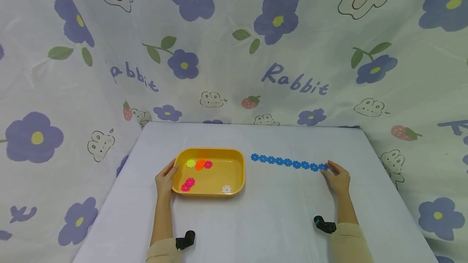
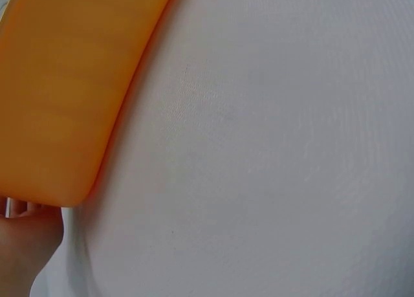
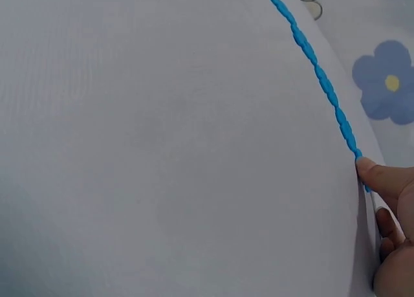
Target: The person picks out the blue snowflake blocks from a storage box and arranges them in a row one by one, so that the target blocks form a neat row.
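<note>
At its left side a yellow tray [image 1: 208, 180] is gripped by my left hand [image 1: 165, 177], thumb over the rim. In the left wrist view, that hand [image 2: 29, 242] is partly cut off, with its fingers at the corner of the tray [image 2: 65, 103]. Blue flower-shaped interlocking discs form a chain [image 1: 288, 162] right of the tray. My right hand [image 1: 338, 179] pinches the chain's right end. Seen from the right wrist, the blue chain [image 3: 328, 87] runs edge-on away from the thumb [image 3: 381, 175].
Inside the tray lie a yellow disc [image 1: 190, 163], an orange piece [image 1: 199, 164], a pink disc [image 1: 208, 164], joined pink discs [image 1: 189, 182] and a white disc [image 1: 226, 189]. A white cloth [image 1: 256, 226] covers the table; a patterned curtain [image 1: 219, 80] hangs behind it.
</note>
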The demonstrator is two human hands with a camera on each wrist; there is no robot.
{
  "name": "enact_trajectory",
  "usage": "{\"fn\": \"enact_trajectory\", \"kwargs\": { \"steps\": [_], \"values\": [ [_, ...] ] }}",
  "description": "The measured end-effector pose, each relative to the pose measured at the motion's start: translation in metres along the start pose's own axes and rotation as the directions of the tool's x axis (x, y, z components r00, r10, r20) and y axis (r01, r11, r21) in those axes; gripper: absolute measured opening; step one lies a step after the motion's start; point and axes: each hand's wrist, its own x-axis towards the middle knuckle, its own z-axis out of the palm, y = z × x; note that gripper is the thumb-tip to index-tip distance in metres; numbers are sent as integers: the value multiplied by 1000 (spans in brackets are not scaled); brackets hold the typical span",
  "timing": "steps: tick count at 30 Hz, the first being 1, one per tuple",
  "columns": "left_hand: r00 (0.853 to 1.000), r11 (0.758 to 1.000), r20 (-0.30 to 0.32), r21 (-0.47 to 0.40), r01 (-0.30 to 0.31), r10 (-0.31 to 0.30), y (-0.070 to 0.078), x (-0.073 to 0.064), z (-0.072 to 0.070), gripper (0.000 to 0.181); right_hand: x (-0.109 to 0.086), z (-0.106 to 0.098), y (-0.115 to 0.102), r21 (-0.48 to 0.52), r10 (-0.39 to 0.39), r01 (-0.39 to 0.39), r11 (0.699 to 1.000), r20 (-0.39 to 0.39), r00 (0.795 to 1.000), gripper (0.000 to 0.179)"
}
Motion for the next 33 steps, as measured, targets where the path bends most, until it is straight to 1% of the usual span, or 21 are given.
{"fn": "enact_trajectory", "kwargs": {
  "steps": [2,6,11,14,17,20,24,27,33],
  "values": [
    [1000,1000,1,9,-1,1,0,0,0,46,0,0,-1,10,5,-5,1000,6,1000,50],
    [1000,1000,-1,-4,0,0,0,1,0,46,1,0,-1,8,4,-4,1000,32,999,50],
    [1000,1000,-5,-7,-6,6,1,2,0,45,3,-1,1,-27,-14,16,1000,81,997,49],
    [1000,1000,-11,-1,-10,10,1,2,0,44,3,-2,1,-44,-15,19,999,92,996,51],
    [1000,1000,-13,-3,-11,11,1,2,1,44,0,-1,0,-46,-3,6,999,70,998,53],
    [1000,1000,-18,-12,-8,7,1,1,1,44,-4,0,-1,-43,8,-7,999,25,1000,54],
    [1000,1000,-9,-19,-5,5,0,1,0,44,-7,3,-1,-41,-8,7,999,-18,1000,50],
    [1000,1000,-8,-21,-2,2,0,1,0,44,-8,4,0,-33,-28,28,999,-25,999,49],
    [1000,1000,-6,-22,-2,1,0,-1,0,44,-6,4,2,-23,-36,36,999,-16,999,50]
  ]
}}
